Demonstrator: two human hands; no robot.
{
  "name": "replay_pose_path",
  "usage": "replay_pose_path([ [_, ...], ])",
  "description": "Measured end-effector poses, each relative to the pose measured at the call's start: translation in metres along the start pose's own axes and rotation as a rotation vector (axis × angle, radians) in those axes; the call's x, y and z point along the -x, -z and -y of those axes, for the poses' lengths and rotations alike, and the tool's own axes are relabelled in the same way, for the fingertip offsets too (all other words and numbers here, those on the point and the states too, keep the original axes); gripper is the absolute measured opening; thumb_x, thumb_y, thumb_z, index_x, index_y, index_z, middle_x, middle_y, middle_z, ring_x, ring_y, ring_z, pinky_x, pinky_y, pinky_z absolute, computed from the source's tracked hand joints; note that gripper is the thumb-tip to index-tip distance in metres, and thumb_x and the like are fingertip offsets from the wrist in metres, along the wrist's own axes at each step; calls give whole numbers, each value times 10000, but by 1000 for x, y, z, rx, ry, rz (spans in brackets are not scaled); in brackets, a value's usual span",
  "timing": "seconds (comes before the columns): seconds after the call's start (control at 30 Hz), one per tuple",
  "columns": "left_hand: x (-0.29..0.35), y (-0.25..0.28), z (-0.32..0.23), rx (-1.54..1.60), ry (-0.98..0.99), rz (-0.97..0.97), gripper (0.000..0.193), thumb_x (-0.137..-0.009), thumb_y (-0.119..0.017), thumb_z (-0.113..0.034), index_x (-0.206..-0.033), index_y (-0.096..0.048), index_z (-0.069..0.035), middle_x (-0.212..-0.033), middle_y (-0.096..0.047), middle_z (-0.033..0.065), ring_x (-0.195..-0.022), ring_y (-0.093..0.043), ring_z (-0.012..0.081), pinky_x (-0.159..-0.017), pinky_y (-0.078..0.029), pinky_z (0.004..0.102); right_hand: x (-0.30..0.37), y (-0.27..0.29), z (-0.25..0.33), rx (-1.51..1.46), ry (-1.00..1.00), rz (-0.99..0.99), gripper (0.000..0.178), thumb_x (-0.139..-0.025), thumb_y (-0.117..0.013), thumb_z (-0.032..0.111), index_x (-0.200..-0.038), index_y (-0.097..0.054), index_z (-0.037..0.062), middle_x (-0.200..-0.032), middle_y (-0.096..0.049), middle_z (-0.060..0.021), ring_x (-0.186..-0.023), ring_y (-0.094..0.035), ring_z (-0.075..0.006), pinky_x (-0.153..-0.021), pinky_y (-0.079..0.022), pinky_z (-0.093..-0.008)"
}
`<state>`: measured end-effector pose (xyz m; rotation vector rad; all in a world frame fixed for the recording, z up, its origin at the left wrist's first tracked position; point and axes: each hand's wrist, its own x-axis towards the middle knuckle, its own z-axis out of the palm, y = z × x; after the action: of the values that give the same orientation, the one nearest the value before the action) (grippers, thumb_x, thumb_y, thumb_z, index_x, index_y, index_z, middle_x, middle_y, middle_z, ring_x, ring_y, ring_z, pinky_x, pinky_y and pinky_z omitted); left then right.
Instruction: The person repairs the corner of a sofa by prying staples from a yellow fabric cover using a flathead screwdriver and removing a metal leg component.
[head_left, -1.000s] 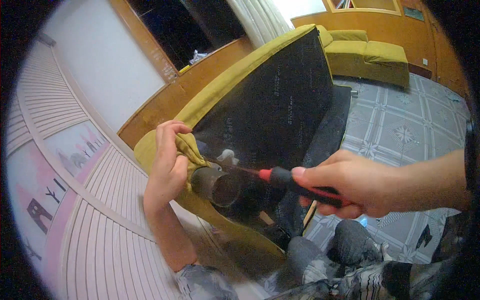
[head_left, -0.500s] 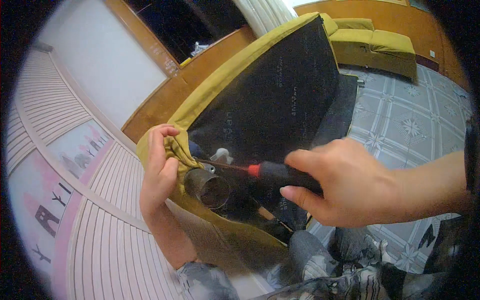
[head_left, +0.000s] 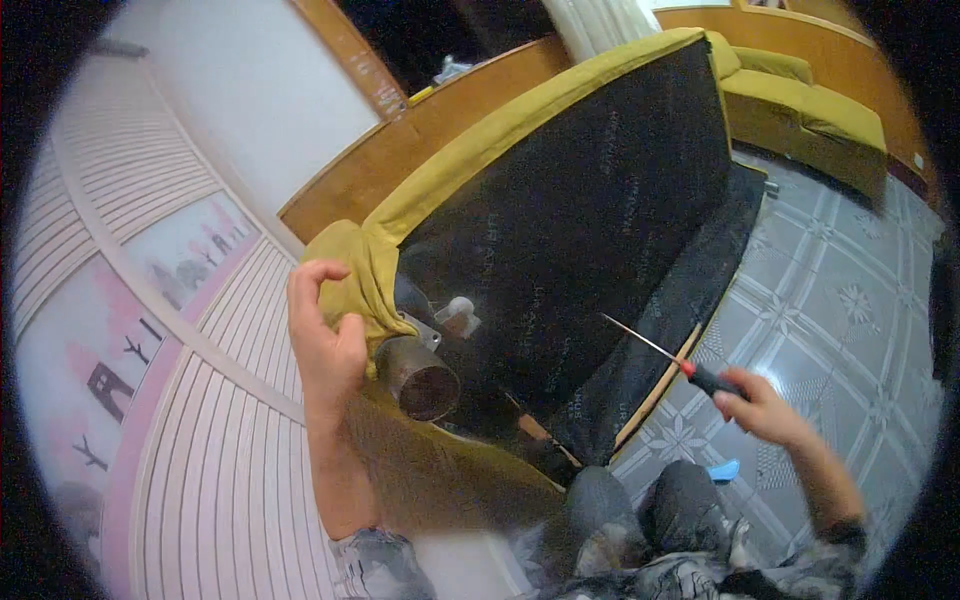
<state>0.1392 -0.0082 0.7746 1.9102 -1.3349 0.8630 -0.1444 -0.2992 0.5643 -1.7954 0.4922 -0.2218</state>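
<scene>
While my right hand [head_left: 762, 410] grips the screwdriver [head_left: 715, 382], its tip touches nothing

As my left hand [head_left: 325, 345] sits half curled beside the yellow cover [head_left: 345, 250] (whether it pinches cloth, I can't tell), the screwdriver points across the black lining [head_left: 560, 210], well apart from the sofa leg [head_left: 420, 380]. I'd judge it best to keep cloth and fingers off the shaft's line. The leg partly hides the metal bracket [head_left: 430, 330]; shadow obscures its end.
</scene>
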Motion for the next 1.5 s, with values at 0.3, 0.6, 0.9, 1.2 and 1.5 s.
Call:
replay_pose_path([
  [0.3,75,-39,-21,-243,-32,-190,309,-782,-586,-129,-1062,-540,-8,-1287,-436,203,-1277,-308,368,-1061,-186,456,-40,-96,-461,726,-281,-311,283,-743,-544,103,-1009,-505,13,-931,-559,-217,-871,-538,-389,-745,-425,-458],
  [0.6,67,-74,-45,-427,-10,-359,508,-644,-706,-175,-1082,-501,-21,-1222,-458,181,-1220,-368,346,-1038,-239,450,-68,-94,-565,471,-509,-225,471,-666,-652,162,-1087,-506,8,-991,-564,-187,-922,-535,-339,-773,-422,-432],
  [0.9,57,-62,-28,-538,-187,-345,423,-551,-714,-228,-889,-536,-45,-956,-590,117,-947,-566,274,-1033,-227,556,-228,-100,-5,6,998,-206,254,-729,-650,69,-973,-585,42,-930,-583,-148,-859,-566,-322,-746,-474,-372],
  [1.2,46,-44,-19,-536,-350,-212,430,-596,-754,-332,-833,-526,-55,-880,-596,101,-858,-581,265,-972,-340,535,-231,-126,263,473,1870,-106,207,-701,-578,111,-904,-561,74,-843,-550,-91,-837,-568,-287,-685,-470,-387],
  [1.5,51,-44,-26,-570,-286,-209,419,-604,-756,-337,-845,-531,-78,-896,-590,66,-875,-571,260,-982,-334,525,-226,-120,288,694,1997,132,121,-727,-533,136,-842,-544,101,-830,-539,-69,-782,-564,-264,-631,-478,-376],
])
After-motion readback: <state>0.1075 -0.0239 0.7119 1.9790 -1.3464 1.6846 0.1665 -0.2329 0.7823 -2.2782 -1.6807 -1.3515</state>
